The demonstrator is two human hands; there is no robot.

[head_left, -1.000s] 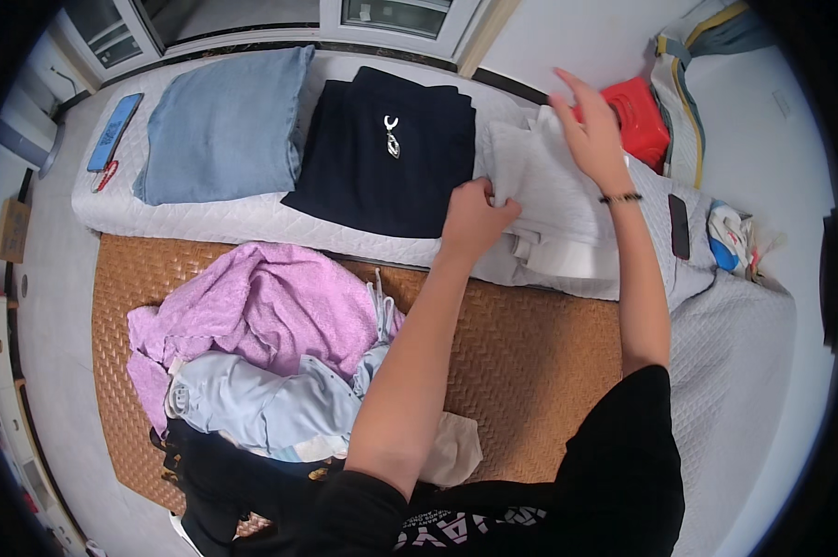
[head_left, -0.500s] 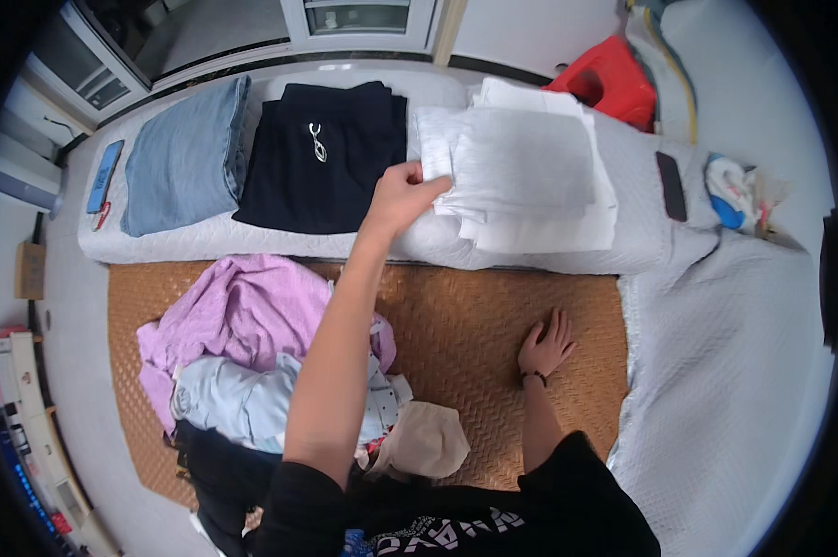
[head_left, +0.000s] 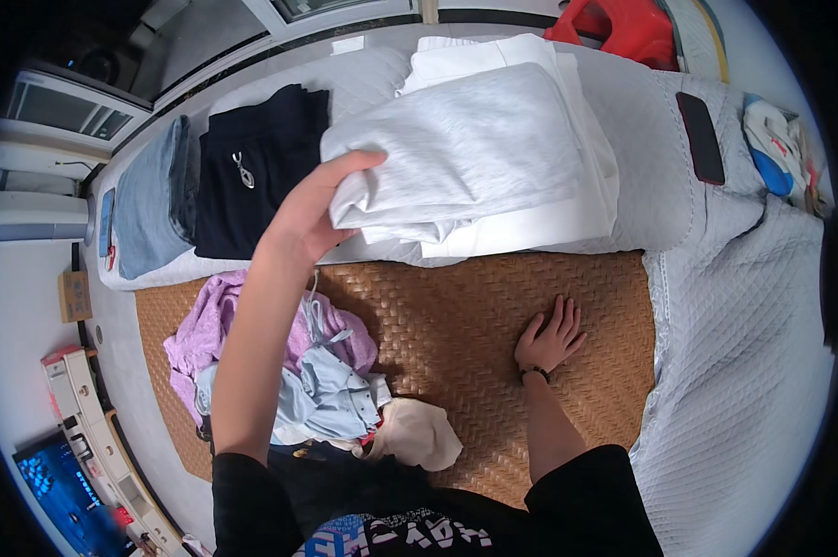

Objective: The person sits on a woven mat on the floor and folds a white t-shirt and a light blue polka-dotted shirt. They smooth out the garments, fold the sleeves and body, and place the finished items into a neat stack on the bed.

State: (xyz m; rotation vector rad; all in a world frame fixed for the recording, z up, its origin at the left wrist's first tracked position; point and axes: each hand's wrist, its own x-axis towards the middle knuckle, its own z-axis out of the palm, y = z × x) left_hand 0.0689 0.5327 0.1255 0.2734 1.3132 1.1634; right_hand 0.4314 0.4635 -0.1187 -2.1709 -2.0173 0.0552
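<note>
My left hand (head_left: 309,202) grips the left edge of a folded light grey garment (head_left: 465,139), thumb on top and fingers underneath. That edge is lifted and bulges, while the rest lies over a folded white garment (head_left: 593,186) on the padded ledge. To its left lie a folded black garment (head_left: 275,130) with a silvery emblem and a folded pair of blue jeans (head_left: 152,209). My right hand (head_left: 551,339) rests flat on the brown woven mat (head_left: 456,316), fingers spread, a dark bracelet at the wrist.
Beside my left forearm is a loose heap with a purple garment (head_left: 210,316), a light blue shirt (head_left: 331,390) and a cream cloth (head_left: 419,434). A phone (head_left: 700,139) lies on the right, a red plastic stool (head_left: 656,37) behind. A lit screen (head_left: 62,492) stands lower left.
My left hand has raised the grey garment's left edge and moved it leftward. The view has shifted and turned slightly. My right hand stays flat on the mat.
</note>
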